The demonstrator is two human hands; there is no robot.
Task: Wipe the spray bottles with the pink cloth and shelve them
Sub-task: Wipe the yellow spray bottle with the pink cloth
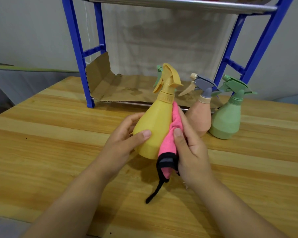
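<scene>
Left hand: the left hand (127, 134) reaches in from the lower left with the forearm angled up toward the centre; fingers curl round the far side of the yellow spray bottle (155, 124), thumb laid across its near face, gripping the lower body
Right hand: the right hand (189, 148) comes in from the lower right; it holds the pink cloth (169, 138) bunched against the bottle's right side, thumb pressing on the cloth, fingers wrapped behind it
Yellow spray bottle: held above the wooden table (58, 134), tilted with its trigger head up and away from the person
Pink cloth: between the right palm and the bottle; its black-trimmed corner and a black loop hang below the hand
Other bottles: a peach spray bottle (200, 119) with grey trigger and a green spray bottle (227, 121) stand on the table, just beside each other, right of the hands; another green trigger shows behind the yellow head
Shelf: the blue shelf (79, 54) stands at the table's far side, cardboard (110, 86) lining its lowest level
</scene>
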